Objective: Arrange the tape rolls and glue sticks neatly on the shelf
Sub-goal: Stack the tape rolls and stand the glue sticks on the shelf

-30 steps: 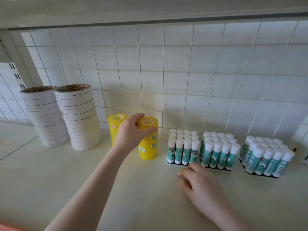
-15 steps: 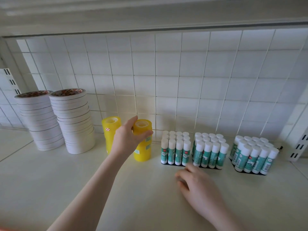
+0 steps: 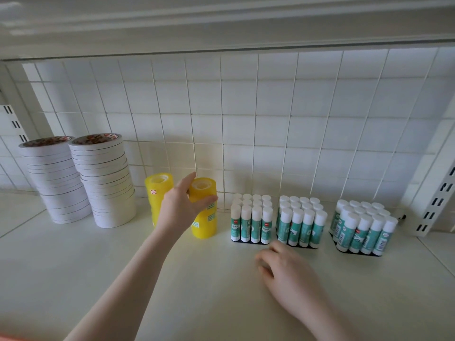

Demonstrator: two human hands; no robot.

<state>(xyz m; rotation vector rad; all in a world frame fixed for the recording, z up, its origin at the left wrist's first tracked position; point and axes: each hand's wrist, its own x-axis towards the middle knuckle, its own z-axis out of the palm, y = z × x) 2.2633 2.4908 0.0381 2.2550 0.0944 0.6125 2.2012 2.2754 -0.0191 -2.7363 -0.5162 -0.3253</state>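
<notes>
Judging from how things stood, most of the arranging was already done. The shelf [image 3: 98,279] carried everything in one row along the grid back wall [image 3: 246,119], and its front part was bare.

At the far left stood two tall stacks of white tape rolls [image 3: 81,180], just beside each other and fairly straight, though some rolls in them sat a little off line. To their right stood two yellow tape stacks. The left yellow stack [image 3: 157,190] was upright and partly hidden behind the wrist. The right yellow stack [image 3: 204,217] was also upright, a little nearer to the front than its neighbour.

Further right were three blocks of glue sticks, each upright on a dark base. The first block [image 3: 251,220] and the second block [image 3: 301,221] stood near each other and square to the wall. The third block [image 3: 364,227] stood well apart from them and was turned at an angle, so it looked like the piece still to be straightened.

The left hand [image 3: 183,207] gripped the top of the right yellow stack, thumb on its right side and fingers on the left. I think it was lining this stack up with the other one. The right hand [image 3: 283,269] lay on the shelf just before the second block, fingers loosely bent, holding nothing that I could see; it was blurred.
</notes>
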